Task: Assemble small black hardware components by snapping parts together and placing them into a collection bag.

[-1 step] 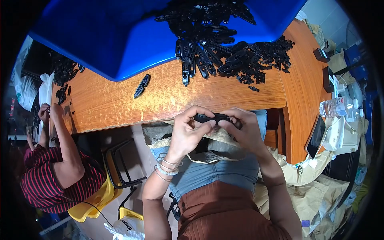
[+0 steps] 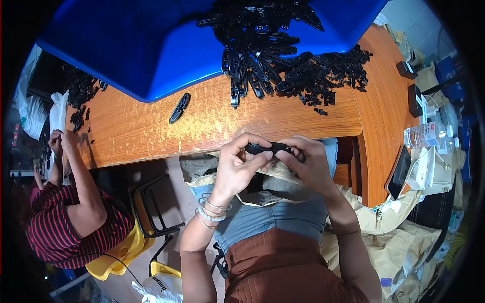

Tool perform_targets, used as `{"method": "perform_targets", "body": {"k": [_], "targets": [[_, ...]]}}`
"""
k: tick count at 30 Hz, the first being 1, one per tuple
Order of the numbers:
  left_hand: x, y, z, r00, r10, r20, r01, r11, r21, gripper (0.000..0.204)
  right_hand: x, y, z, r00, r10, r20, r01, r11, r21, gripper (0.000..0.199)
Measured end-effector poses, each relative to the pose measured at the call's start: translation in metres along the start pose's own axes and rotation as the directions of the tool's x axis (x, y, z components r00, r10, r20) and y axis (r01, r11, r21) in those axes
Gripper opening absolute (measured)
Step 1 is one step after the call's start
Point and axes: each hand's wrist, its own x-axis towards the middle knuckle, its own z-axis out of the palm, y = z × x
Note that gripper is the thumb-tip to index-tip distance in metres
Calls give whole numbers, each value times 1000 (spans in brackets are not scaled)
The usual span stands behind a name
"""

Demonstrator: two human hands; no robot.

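Head view, black part (image 2: 258, 149), pinched between hands (image 2: 236, 169) (image 2: 310, 164)

plastic piece (image 2: 257, 149), scuffed wood tabletop (image 2: 146, 129)

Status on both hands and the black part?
Left hand, right hand: both pinching black part. Beige sack beneath. Nothing visibly blocking either hand.

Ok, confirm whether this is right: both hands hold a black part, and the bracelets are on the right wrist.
Wrong wrist: the head view shows the bracelets on the left one. The left hand and right hand do both hold the black part.
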Motion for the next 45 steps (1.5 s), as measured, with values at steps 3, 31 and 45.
{"method": "perform_targets", "body": {"k": [3, 31, 45], "targets": [[-1, 0, -1, 999, -19, -26, 15, 987, -158, 14, 1, 4, 1, 997, -78, 1, 78, 997, -12, 23], [13, -12, -11, 989, 49, -139, -46, 999, 25, 30, 20, 39, -31, 972, 176, -154, -38, 767, 640, 16], [-4, 0, 9, 997, -6, -79, 1, 998, -62, 27, 3, 8, 1, 947, -247, -206, 245, 969, -35, 11]]}}
